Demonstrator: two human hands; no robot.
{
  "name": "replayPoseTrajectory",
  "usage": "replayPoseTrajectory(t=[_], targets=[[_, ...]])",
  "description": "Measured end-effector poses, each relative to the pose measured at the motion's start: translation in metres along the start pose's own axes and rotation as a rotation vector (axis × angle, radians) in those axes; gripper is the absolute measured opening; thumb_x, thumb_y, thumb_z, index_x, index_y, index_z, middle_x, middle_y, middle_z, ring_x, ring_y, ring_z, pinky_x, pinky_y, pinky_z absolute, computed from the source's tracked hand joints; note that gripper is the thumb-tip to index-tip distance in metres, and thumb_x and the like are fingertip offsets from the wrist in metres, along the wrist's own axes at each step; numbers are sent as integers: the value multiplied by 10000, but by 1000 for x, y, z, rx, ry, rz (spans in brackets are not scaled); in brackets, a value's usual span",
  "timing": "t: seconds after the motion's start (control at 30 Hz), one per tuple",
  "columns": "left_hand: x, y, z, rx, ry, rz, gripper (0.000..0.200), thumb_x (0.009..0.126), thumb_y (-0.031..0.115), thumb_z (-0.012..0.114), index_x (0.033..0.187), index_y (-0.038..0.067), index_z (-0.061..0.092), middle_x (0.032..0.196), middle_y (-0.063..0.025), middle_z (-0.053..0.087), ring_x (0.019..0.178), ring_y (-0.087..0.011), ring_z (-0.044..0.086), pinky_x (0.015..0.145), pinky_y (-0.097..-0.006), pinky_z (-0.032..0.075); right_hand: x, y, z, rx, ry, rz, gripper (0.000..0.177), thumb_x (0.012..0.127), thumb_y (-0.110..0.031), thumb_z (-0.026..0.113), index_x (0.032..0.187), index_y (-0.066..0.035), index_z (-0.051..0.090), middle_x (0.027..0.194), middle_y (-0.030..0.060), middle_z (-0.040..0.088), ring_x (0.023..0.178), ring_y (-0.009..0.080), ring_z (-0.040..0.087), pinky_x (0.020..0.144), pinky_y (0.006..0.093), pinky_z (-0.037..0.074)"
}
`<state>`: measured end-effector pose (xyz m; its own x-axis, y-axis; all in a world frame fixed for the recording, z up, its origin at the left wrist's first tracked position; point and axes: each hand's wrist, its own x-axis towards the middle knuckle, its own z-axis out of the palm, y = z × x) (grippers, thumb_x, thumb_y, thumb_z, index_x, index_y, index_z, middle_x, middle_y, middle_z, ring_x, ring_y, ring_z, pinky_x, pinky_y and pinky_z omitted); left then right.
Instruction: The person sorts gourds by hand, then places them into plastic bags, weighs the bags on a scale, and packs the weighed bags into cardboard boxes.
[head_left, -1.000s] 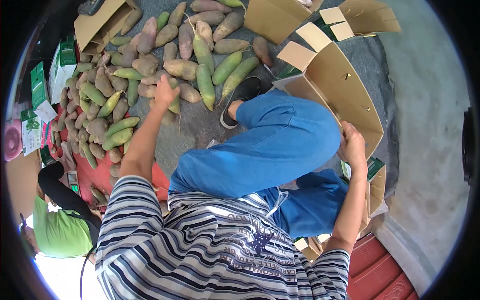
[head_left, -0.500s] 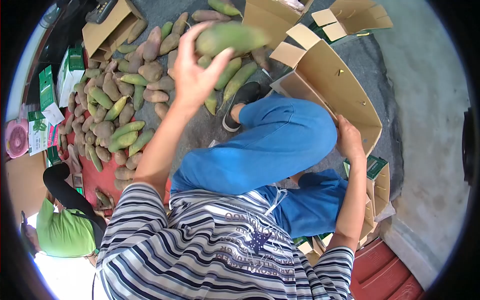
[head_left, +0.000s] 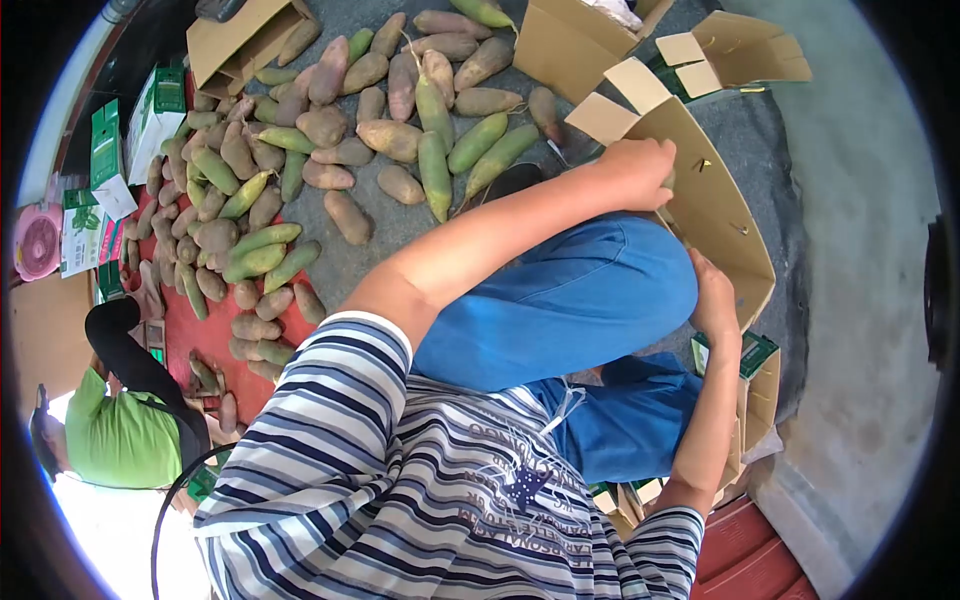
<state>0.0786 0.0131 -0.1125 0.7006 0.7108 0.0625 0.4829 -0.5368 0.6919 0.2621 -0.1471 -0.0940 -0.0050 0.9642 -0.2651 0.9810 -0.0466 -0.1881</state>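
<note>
My left hand (head_left: 635, 172) is curled at the near edge of an open cardboard box (head_left: 715, 190), its fingertips over the inside. A sliver of green shows beside the fingers, part of the green radish seen in it a moment ago; most of the radish is hidden. My right hand (head_left: 713, 292) grips the box's near wall lower down, beside my blue-trousered knee (head_left: 620, 265). Several green radishes (head_left: 433, 175) lie on the dark mat just left of the box, among thick brownish-pink roots (head_left: 390, 140).
A large heap of roots (head_left: 215, 235) spreads over the mat and red floor at left. More open cartons (head_left: 575, 40) stand at the top, others (head_left: 760, 385) by my right arm. A person in a green shirt (head_left: 125, 440) sits at lower left. A grey wall (head_left: 860, 300) borders the right.
My left hand has swung right and down from over the heap to the box, carrying the green radish. My right hand stays on the box wall. The view has shifted slightly.
</note>
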Motion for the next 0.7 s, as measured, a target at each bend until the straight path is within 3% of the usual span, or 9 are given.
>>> replayPoseTrajectory(t=[0.07,0.1,0.2,0.33,0.37,0.4,0.47,0.57,0.7], targets=[[-8,-1,2,110,76,120,312,763,192,652,989,19,525,1055,-193,579,990,-332,577,797,-443,482,0,1,-1,0,4,-1,286,830,-84,562,1113,-40,559,968,197,628,883,369,605,754,437,485],[-15,-4,-3,119,245,252,281,781,151,619,1017,20,540,1118,-185,547,1082,-326,526,882,-443,445,-1,1,-1,-4,19,-9,290,826,-83,564,1113,-40,559,964,196,628,884,368,605,754,437,484],[-41,-28,-26,-36,534,288,298,784,142,618,1047,15,554,1102,-179,555,1096,-336,510,935,-427,416,1,6,1,13,17,-31,306,812,-82,578,1115,-40,558,953,191,630,883,367,605,755,439,484],[-93,-147,-45,-46,666,-143,318,786,162,624,1056,5,565,1124,-187,551,1085,-335,513,932,-402,415,3,2,-4,30,-32,-19,332,796,-77,597,1123,-40,554,946,189,630,882,368,602,755,441,481],[-112,-175,-51,-74,664,-380,358,782,195,643,1070,0,561,1108,-196,557,1076,-331,515,936,-401,410,4,0,-7,17,-59,4,332,794,-75,600,1121,-38,555,951,190,629,883,368,601,755,440,481],[-132,-214,-53,157,707,-390,385,782,216,654,1080,-10,558,1082,-205,565,1061,-342,516,937,-403,407,4,-3,-9,5,-86,27,332,792,-73,604,1118,-36,556,955,191,628,884,369,599,754,438,481],[-165,-262,-72,318,761,-525,450,769,244,653,1104,-31,531,1070,-228,557,1050,-378,497,933,-428,393,6,-4,-10,0,-98,54,326,788,-71,610,1108,-32,562,962,194,626,883,370,598,752,435,482],[-212,-348,-88,338,889,-840,634,735,359,700,1145,-77,492,1102,-282,531,1071,-395,487,931,-433,399,6,-3,-10,22,-85,65,312,783,-72,619,1088,-23,573,966,196,626,876,374,598,747,433,483],[-234,-405,-98,180,932,-1219,844,702,511,719,1181,-129,449,1159,-324,508,1150,-394,474,973,-415,382,8,-4,-9,42,-76,97,287,783,-74,624,1060,-18,579,950,199,625,855,381,601,733,436,485]])
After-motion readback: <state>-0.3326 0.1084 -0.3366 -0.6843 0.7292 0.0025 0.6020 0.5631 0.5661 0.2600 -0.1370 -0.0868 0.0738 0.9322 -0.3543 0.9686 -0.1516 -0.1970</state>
